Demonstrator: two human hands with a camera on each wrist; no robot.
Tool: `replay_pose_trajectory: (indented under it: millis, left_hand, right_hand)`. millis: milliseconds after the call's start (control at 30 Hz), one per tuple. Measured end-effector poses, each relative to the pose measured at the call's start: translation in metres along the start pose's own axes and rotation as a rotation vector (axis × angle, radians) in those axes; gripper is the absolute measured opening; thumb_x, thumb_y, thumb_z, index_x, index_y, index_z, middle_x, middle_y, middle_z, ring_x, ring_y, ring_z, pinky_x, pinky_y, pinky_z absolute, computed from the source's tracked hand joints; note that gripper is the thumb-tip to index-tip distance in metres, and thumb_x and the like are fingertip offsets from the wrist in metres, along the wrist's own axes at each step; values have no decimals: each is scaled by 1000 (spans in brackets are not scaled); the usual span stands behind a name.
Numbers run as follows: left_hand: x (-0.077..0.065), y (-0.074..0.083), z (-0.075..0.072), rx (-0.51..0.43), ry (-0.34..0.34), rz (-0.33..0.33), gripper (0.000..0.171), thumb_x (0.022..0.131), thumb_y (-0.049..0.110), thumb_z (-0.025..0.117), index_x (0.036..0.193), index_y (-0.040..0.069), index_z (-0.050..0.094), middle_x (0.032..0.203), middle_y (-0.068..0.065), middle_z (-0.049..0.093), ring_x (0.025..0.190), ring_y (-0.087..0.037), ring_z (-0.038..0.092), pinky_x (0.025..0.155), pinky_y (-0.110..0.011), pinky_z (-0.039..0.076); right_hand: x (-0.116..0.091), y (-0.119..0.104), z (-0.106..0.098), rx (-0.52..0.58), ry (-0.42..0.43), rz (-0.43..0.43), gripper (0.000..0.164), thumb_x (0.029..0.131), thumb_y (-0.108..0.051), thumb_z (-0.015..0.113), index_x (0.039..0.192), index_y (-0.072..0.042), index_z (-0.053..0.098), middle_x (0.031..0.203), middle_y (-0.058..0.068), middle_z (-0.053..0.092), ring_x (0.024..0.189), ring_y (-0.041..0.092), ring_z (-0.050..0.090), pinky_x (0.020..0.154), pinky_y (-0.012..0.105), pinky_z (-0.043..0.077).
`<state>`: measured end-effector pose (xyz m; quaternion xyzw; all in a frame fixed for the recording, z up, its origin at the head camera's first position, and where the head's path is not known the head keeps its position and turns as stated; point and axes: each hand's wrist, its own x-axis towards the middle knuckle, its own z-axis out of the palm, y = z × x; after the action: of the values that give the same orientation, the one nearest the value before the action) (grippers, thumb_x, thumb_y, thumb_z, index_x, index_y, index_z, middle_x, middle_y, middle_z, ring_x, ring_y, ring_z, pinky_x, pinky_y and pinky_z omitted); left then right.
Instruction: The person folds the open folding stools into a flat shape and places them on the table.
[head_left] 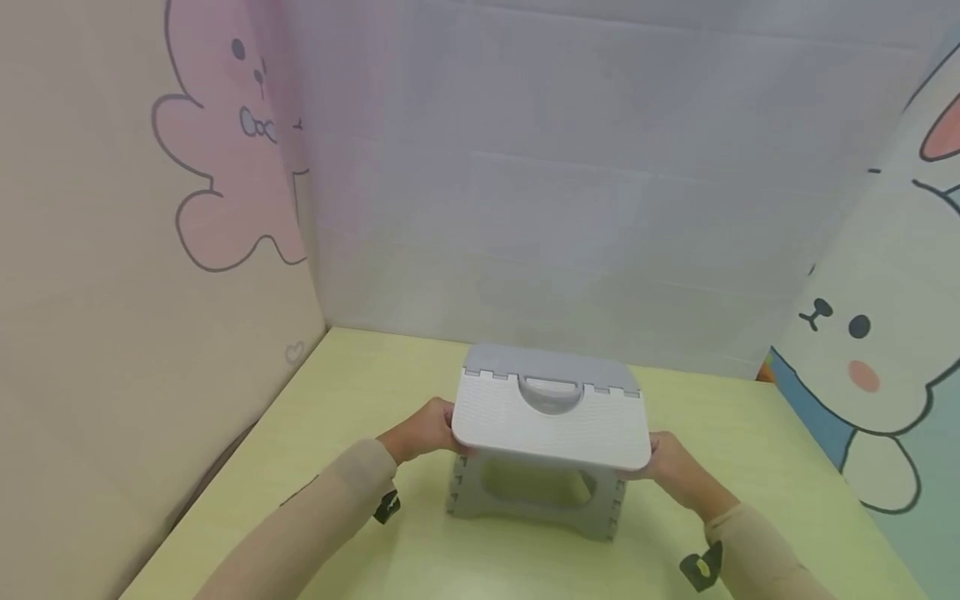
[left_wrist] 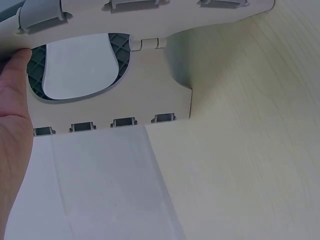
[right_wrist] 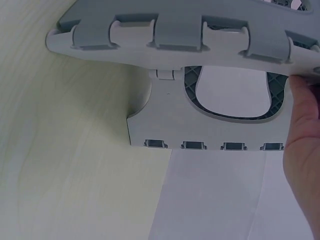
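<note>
A folding step stool (head_left: 551, 425) stands on its legs in the middle of the table, its top spread above them. The top has a white ribbed front part, a grey rear strip and a curved carry handle (head_left: 551, 393) set into the seam. At its left end my left hand (head_left: 422, 430) grips the edge, the fingers partly hidden beneath. On the opposite end my right hand (head_left: 678, 473) holds the edge the same way. Below the top, the grey leg panel (left_wrist: 150, 95) with its rounded opening shows in both wrist views, hinged to the top.
The pale yellow wood-grain table (head_left: 360, 367) extends around the stool. A whitish sheet (head_left: 570, 208) hangs behind it. Cloth walls with a pink cartoon figure (head_left: 225, 150) and a white rabbit (head_left: 885, 350) stand at the left and right.
</note>
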<state>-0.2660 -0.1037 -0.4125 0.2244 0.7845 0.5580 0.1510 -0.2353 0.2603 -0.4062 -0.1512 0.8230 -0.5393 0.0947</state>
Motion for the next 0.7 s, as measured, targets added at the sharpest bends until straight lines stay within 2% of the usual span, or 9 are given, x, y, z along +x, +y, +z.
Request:
replay_pose_trajectory:
  millis: [267,533,700]
  left_hand:
    - [-1,-2,0,-6,10,-12,30,74,-8,75,102,-12,66,99,-19,70,87,-20,67,82,-38,54]
    - [-3,2,-5,6,39,-34,31,74,-8,76,103,-12,66,99,-19,70,86,-17,66,82,-38,54]
    - [-5,4,-5,2,30,-26,31,75,-8,74,104,-13,65,99,-20,70,86,-18,66,81,-38,54]
  right_hand:
    - [2,-2,-3,-37,-27,-24,44,70,0,77,107,17,60,108,27,65,94,16,65,83,43,53]
    - [10,-2,-4,-13,-89,-87,37,75,2,73,104,20,60,103,26,67,87,6,64,78,31,53]
    - [10,-3,-4,-4,-91,-91,37,74,3,73,103,21,59,103,29,66,86,6,65,77,30,53]
